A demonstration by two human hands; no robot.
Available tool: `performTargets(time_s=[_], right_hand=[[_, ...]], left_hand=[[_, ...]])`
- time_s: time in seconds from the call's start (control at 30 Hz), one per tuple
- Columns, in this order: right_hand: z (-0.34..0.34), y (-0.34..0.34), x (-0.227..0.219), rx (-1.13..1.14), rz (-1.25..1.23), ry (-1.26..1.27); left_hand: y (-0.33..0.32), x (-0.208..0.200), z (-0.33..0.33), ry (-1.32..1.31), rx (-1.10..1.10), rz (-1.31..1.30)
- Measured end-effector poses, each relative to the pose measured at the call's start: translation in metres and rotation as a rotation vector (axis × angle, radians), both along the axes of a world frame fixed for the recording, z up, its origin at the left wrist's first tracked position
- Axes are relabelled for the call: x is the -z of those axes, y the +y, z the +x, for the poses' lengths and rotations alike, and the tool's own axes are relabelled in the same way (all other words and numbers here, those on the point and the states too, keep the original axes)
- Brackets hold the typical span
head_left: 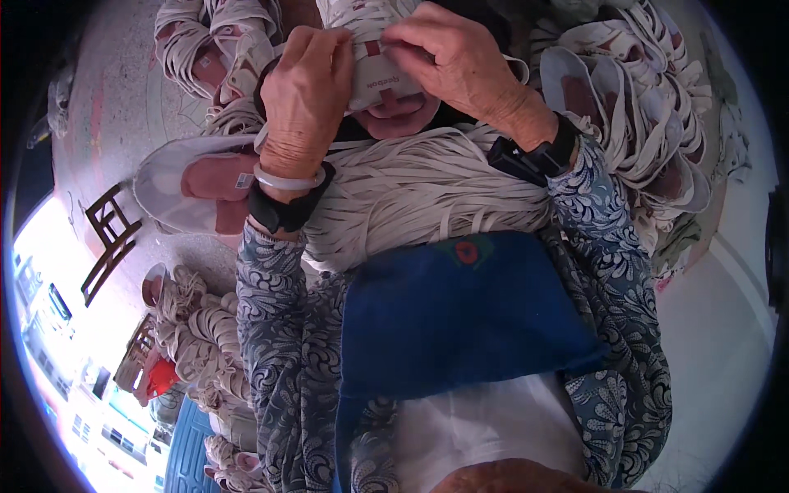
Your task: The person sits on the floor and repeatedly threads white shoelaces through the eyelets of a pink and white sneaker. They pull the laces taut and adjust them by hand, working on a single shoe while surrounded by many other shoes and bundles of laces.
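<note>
A white shoe upper (378,92) with a reddish-pink lining lies at the top centre, its tongue facing up, with rows of pale lace across its far part. At its left edge, my left hand (306,94) is closed in a pinch by the lace rows. My right hand (456,64) pinches at the opposite edge, fingertips over the tongue's far part. Whatever lies between the fingertips of either hand is hidden. Just below the upper, a thick bundle of flat off-white shoelaces (419,193) spreads across my lap.
Another pale upper with a pink lining (218,182) lies left of my left wrist. Uppers are heaped at the right (629,99) and upper left (218,49), with more at lower left (201,329). A blue cloth (460,320) covers my front. A small wooden frame (111,234) stands farther left.
</note>
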State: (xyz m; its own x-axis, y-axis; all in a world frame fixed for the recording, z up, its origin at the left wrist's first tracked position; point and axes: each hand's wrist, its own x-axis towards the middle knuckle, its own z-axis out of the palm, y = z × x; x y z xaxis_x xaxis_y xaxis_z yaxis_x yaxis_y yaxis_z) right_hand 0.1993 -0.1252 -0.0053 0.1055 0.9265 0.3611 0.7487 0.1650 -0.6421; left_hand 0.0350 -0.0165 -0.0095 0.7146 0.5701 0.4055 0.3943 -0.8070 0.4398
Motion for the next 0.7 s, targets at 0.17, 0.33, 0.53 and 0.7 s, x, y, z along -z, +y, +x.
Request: performTargets(time_s=[0.17,0.33,0.53,0.7], right_hand=[[0.000,-0.002,-0.005,0.024,-0.078,0.055],[0.002,-0.007,-0.012,0.024,-0.116,0.053],[0.003,-0.007,-0.008,0.011,-0.160,0.117],[0.003,-0.007,-0.012,-0.001,-0.276,0.246]], left_hand=[[0.011,0.014,-0.005,-0.022,-0.016,-0.339],[0.026,0.003,-0.011,-0.083,-0.076,-1.290],[0.017,0.012,-0.009,-0.003,-0.202,-0.928],[0.011,0.010,-0.011,-0.153,-0.181,-1.101]])
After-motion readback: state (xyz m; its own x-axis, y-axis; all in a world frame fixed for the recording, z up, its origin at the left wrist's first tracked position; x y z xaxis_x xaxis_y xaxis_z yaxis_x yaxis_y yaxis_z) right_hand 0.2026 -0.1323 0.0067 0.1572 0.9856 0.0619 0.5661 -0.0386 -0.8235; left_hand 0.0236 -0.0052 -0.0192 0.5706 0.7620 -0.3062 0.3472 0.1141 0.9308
